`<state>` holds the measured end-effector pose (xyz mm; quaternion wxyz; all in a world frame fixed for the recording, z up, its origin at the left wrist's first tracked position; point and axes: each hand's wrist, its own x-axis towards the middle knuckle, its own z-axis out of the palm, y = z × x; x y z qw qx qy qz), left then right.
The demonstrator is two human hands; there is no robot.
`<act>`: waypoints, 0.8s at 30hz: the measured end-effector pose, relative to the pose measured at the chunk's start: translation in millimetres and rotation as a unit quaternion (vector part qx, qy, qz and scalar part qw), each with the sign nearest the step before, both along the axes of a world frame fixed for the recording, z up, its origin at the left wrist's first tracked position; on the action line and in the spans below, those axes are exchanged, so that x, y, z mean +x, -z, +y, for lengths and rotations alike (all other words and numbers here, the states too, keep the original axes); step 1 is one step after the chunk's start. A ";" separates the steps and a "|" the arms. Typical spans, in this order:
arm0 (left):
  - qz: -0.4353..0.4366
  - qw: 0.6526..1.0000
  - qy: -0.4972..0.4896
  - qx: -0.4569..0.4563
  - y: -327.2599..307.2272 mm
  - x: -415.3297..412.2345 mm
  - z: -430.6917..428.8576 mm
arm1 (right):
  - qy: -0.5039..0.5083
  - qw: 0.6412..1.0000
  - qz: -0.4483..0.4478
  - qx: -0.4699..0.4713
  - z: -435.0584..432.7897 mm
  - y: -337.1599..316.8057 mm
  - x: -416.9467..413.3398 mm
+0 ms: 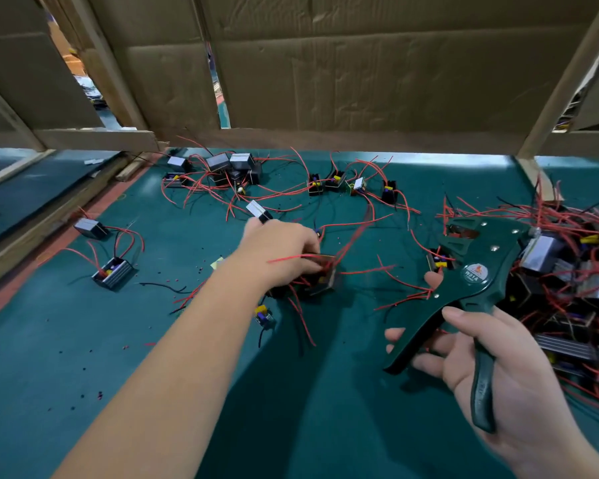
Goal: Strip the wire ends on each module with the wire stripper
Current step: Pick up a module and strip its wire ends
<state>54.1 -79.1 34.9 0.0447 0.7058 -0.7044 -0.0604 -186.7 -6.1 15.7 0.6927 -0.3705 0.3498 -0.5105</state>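
Here, a head-worn camera looks down on a green work mat strewn with small electronic modules and loose red wires. The left hand reaches forward to the middle of the mat. Its fingers are curled down over a dark module, gripping it. Red wires trail out from under the hand, somewhat blurred.

The right hand sits at the lower right, holding a dark green wire stripper. One handle lies in the palm, the fingers curl behind the other, and the thumb rests near the fork. The two handles stand spread apart. The tool's head points up and away (a round label sits near its pivot), well apart from the gripped module.

To the right lies a dense heap of modules tangled in red wire. At the far edge of the mat sits a cluster of boxed modules, with a row of four small black ones beside it. On the left, a grey-cased module lies with another just beyond it. A small circuit board with a yellow part lies just beside the left forearm. Tiny dark and red specks dot the mat. Behind the mat rises a wall of brown cardboard on a wooden frame.
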 end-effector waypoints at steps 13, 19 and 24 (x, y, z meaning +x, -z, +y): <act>0.222 0.884 -0.136 -0.388 -45.8 32.8 9.1 | 0.010 1.000 -0.007 -0.009 -3.6 0.6 -1.6; 0.089 0.858 -0.222 -0.455 -50.3 42.0 18.7 | 0.011 1.000 -0.015 -0.004 -3.7 1.2 -2.8; 0.281 0.877 -0.242 -0.306 -43.2 53.8 15.5 | -0.002 1.000 -0.018 -0.009 -3.8 0.6 -3.1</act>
